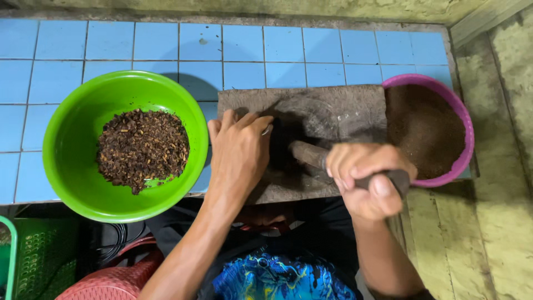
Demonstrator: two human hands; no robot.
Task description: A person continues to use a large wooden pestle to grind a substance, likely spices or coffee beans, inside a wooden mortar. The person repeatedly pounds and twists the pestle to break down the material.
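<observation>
A flat grey grinding stone [338, 105] lies on the blue tiled counter [283, 50]. My right hand [369, 180] grips a dark stone roller [308, 154] that lies slanted across the slab. My left hand [239, 150] rests palm-down on the slab's left part, fingers spread beside the roller's far end. A green bowl [72, 161] to the left holds coarse dark brown bits [142, 147]. A purple bowl [463, 119] at the slab's right end holds fine brown powder [427, 128].
A green perforated basket [33, 255] and a red plastic basket [119, 278] stand below the counter at the lower left. A rough yellowish wall [499, 194] rises on the right. My blue patterned clothing [277, 278] shows at the bottom.
</observation>
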